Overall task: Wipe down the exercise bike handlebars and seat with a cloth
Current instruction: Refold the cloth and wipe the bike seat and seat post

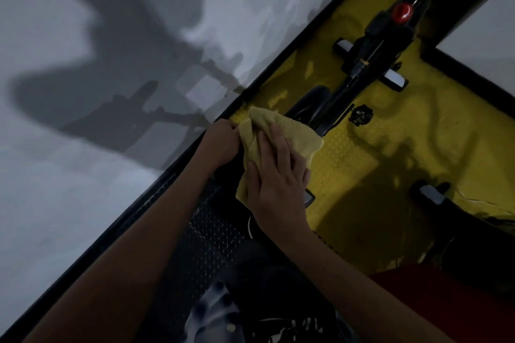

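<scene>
Yellow terry cloth lies bunched over a dark part of the black exercise bike, under both hands. The right hand presses it with flat, spread fingers; the left hand pinches its left edge, above the yellow textured floor mat.

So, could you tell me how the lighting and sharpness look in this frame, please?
Head view: dim overall, strongly tilted; hard shadows of the bike and an arm fall on the pale wall; the cloth and both hands, left and right, are fairly sharp; the red knob looks soft.
</scene>
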Tool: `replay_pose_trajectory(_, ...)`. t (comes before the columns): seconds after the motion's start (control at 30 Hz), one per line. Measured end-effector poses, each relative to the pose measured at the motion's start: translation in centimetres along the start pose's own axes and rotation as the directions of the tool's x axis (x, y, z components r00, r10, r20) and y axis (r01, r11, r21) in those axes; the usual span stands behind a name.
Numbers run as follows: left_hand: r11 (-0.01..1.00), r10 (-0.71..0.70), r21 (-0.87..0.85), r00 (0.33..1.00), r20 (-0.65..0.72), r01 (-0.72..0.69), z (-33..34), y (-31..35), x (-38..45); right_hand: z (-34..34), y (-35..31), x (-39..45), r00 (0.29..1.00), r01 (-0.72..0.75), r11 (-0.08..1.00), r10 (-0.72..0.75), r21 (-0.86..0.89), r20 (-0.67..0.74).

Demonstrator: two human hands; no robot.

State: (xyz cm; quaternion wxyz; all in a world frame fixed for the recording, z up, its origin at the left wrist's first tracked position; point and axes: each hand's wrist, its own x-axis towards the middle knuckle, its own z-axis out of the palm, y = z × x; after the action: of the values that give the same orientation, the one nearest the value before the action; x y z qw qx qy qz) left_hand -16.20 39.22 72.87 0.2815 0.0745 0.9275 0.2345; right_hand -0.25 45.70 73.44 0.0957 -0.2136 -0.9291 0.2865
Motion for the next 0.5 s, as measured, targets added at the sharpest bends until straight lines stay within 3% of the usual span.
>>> replay_pose_trajectory(0.13,0.997,0.038,-0.069,0.999,0.019,-0.037,-0.2,-0.1,-0.4,0.4,0.0,-0.4,0.995,-0.052,0.991,0.062,0.123,-0.075)
replay_pose_trajectory(0.23,0.987,0.089,-0.139,0.996,0.019,-0.085,-0.5,0.0,-1.4,0.8,-0.4,0.3,0.973,-0.169,0.97,0.193,0.176,-0.13)
replay_pose_trajectory(0.37,0.961,0.276,-0.032,0.961,0.007,-0.276,-0.2,-0.3,-2.3,1.2,0.1,2.9,0.948,-0.219,0.963,0.248,0.155,-0.198)
replay_pose_trajectory(0.5,0.899,0.433,-0.044,0.899,-0.056,-0.436,0.1,-1.3,-2.2,0.9,0.5,6.2,0.884,-0.334,0.883,0.415,0.331,-0.217)
